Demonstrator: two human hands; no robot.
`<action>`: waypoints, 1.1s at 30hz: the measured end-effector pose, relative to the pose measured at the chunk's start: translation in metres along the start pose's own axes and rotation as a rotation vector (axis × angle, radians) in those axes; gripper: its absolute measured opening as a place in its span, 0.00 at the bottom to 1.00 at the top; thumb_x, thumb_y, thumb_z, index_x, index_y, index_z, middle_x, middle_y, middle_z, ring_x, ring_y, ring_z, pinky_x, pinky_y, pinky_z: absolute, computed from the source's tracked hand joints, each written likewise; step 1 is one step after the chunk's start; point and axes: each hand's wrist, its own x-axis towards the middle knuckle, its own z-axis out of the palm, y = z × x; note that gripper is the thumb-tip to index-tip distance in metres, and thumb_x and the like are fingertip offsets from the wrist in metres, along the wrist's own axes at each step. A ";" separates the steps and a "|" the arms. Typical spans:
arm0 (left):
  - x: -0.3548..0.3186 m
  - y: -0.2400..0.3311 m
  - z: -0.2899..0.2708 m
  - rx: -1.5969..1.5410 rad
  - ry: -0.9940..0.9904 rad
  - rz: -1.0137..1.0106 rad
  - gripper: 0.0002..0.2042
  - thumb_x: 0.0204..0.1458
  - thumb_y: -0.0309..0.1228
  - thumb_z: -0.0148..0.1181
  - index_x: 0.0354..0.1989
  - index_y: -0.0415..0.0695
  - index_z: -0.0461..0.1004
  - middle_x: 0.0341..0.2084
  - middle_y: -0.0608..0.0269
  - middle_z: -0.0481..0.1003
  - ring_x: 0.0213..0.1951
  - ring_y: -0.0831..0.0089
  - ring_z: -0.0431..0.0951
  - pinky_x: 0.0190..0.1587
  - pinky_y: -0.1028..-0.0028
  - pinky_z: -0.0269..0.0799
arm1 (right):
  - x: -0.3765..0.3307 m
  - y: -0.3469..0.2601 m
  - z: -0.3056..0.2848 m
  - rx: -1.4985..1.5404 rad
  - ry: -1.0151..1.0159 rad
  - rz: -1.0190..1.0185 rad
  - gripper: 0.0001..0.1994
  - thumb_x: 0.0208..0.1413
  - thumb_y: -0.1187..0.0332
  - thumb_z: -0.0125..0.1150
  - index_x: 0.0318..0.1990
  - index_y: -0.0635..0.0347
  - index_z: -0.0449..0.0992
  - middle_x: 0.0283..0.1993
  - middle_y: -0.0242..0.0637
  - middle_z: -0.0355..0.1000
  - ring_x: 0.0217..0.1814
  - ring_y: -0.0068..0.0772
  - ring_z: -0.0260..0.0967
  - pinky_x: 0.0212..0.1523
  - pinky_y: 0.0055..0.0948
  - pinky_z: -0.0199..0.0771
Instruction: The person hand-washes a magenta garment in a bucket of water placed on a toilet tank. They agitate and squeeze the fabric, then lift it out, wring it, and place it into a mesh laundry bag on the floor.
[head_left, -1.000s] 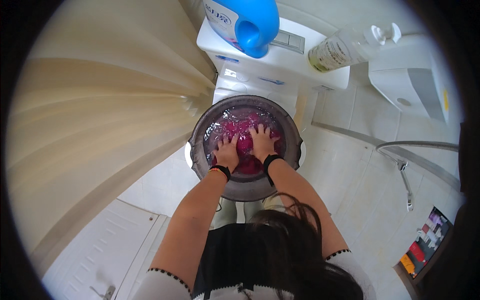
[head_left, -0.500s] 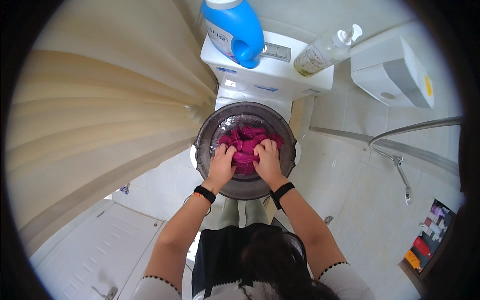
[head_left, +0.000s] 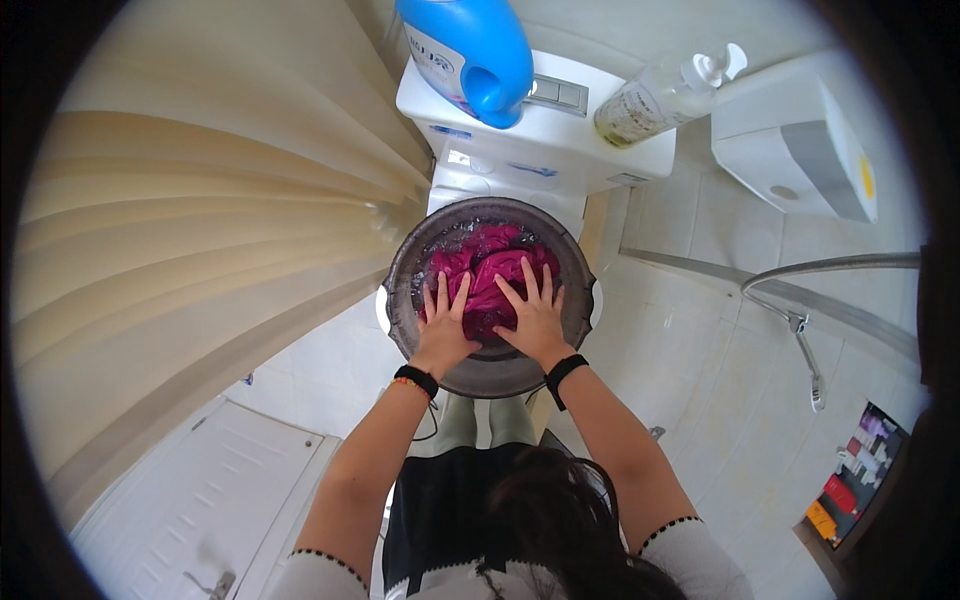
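A wet magenta cloth (head_left: 492,275) lies bunched in water inside a dark, round washbasin (head_left: 490,382). What sort of garment or cloth it is, I cannot make out. Over its left part rests my left hand (head_left: 442,325), fingers spread and pointing away from me. On the right side of the cloth, my right hand (head_left: 536,318) is spread the same way, its fingertips against the fabric. Neither hand grips anything. Both wrists carry black bands, and the water shows bubbles or glints around the cloth.
The basin sits on a white toilet, whose tank (head_left: 560,145) holds a blue detergent jug (head_left: 475,60) and a clear pump bottle (head_left: 645,108). A beige curtain (head_left: 230,220) hangs at left. A white dispenser (head_left: 790,150) and a shower hose (head_left: 840,265) are at right.
Both hands have let go of the bunched cloth and opened, fingers now spread flat over it. The cloth has loosened and spread within the basin.
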 end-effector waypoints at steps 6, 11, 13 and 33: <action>0.059 -0.006 0.015 0.155 -0.068 -0.058 0.70 0.33 0.40 0.84 0.79 0.72 0.31 0.80 0.51 0.30 0.77 0.35 0.35 0.67 0.25 0.49 | 0.044 0.013 0.034 -0.109 -0.107 0.014 0.59 0.38 0.56 0.82 0.78 0.24 0.48 0.83 0.45 0.34 0.83 0.68 0.32 0.71 0.82 0.41; 0.114 -0.023 0.026 0.190 -0.139 -0.118 0.65 0.38 0.44 0.82 0.80 0.69 0.34 0.79 0.49 0.36 0.78 0.39 0.39 0.69 0.27 0.45 | 0.092 0.030 0.068 -0.228 -0.173 0.043 0.53 0.48 0.60 0.75 0.79 0.25 0.45 0.82 0.45 0.40 0.81 0.67 0.36 0.71 0.83 0.41; 0.133 -0.030 0.033 0.191 -0.200 -0.160 0.64 0.39 0.45 0.81 0.80 0.68 0.36 0.79 0.49 0.40 0.78 0.40 0.39 0.70 0.27 0.43 | 0.109 0.034 0.088 -0.323 -0.196 0.076 0.52 0.48 0.60 0.75 0.78 0.27 0.48 0.81 0.46 0.42 0.81 0.67 0.36 0.71 0.81 0.42; 0.106 -0.040 0.005 0.025 0.027 -0.030 0.33 0.44 0.22 0.69 0.63 0.54 0.68 0.63 0.52 0.67 0.66 0.41 0.66 0.65 0.55 0.70 | 0.118 0.011 0.042 -0.074 -0.295 0.138 0.44 0.35 0.73 0.82 0.64 0.44 0.66 0.67 0.41 0.58 0.74 0.55 0.51 0.64 0.75 0.65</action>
